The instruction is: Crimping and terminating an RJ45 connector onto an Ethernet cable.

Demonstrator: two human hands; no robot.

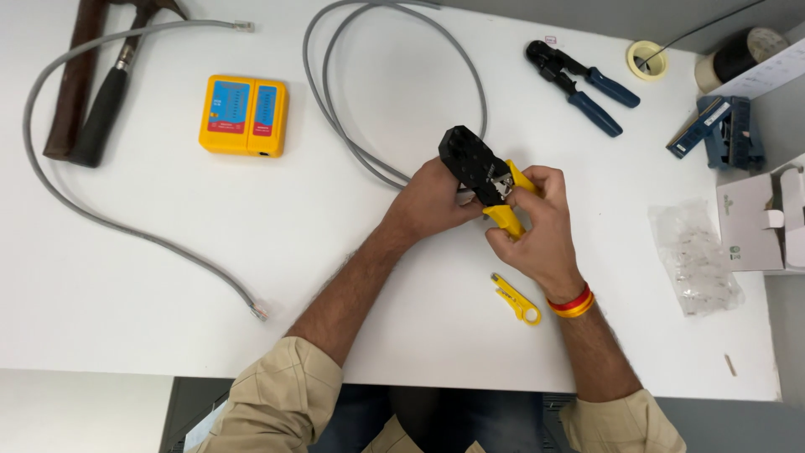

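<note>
White counter carries: yellow cable tester, hammer at top left, blue-handled pliers, tape roll, small yellow stripper tool, clear bag of connectors, white box.

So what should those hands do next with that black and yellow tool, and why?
Probably squeeze the yellow handles shut. The right hand already wraps the handles of the crimping tool, while the left hand steadies its black head where the grey cable runs in. Whether the cable end is fully seated is hidden, so a gentle push in first seems wise.
</note>
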